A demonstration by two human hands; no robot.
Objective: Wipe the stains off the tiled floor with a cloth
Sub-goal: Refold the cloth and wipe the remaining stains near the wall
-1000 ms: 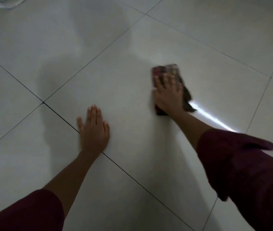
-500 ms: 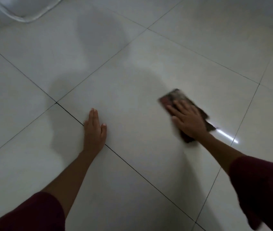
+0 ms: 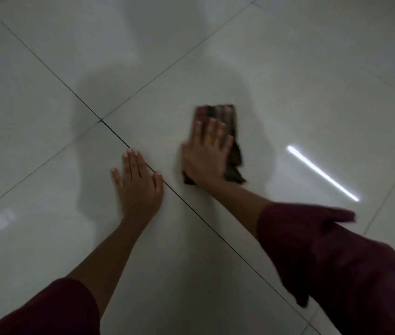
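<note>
Nearer the left hand [image 3: 139, 182] now, flat right hand [image 3: 206, 157] presses seemingly striped folded cloth [image 3: 218, 114].

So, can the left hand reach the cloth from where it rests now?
Probably yes. The left hand lies flat on the tiled floor, close beside the cloth, with only bare tile between them. The right hand presses flat on most of the cloth, so only its edges are free.

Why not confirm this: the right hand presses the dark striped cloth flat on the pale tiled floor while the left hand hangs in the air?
Not quite. In the head view the left hand rests flat on the pale tiled floor; the right hand does press the dark striped cloth flat.
</note>
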